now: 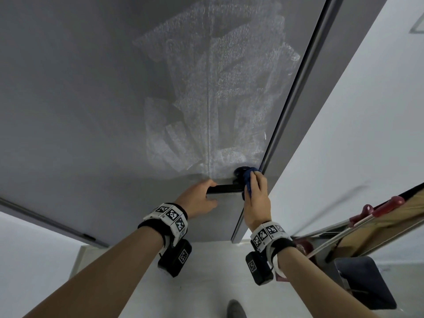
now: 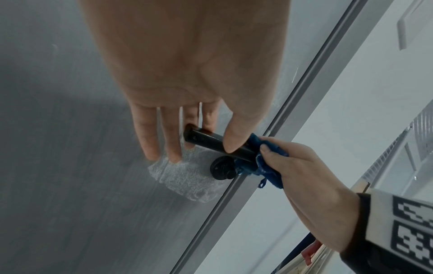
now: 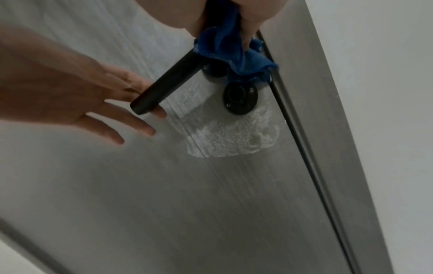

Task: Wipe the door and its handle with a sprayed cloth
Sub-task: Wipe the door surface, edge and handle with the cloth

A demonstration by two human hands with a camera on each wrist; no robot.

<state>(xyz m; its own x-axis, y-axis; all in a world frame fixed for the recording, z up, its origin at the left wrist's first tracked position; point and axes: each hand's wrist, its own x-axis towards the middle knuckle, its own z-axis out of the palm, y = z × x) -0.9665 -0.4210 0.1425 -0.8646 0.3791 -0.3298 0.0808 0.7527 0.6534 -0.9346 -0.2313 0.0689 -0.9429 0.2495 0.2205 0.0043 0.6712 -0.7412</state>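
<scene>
A grey door [image 1: 91, 99] carries wet, foamy wipe streaks [image 1: 218, 88] above its black lever handle [image 1: 226, 188]. My right hand [image 1: 257, 198] grips a blue cloth [image 1: 249, 177] bunched round the handle's pivot end, beside the door edge. In the right wrist view the cloth [image 3: 232, 52] hangs over the upper rosette. My left hand [image 1: 197, 198] is at the handle's free end. Its fingers [image 3: 131, 118] lie straight and spread against the door behind the handle [image 3: 168, 83]. The thumb [image 2: 232, 144] rests on the handle's front. A round black keyhole plate [image 2: 222, 167] sits below the handle.
The grey door frame [image 1: 298, 111] and a white wall [image 1: 355, 111] stand to the right. Low at the right lean cleaning tools with a red grip [image 1: 378, 210], above a dark bin [image 1: 364, 281]. A foamy patch [image 3: 234, 137] lies under the keyhole plate.
</scene>
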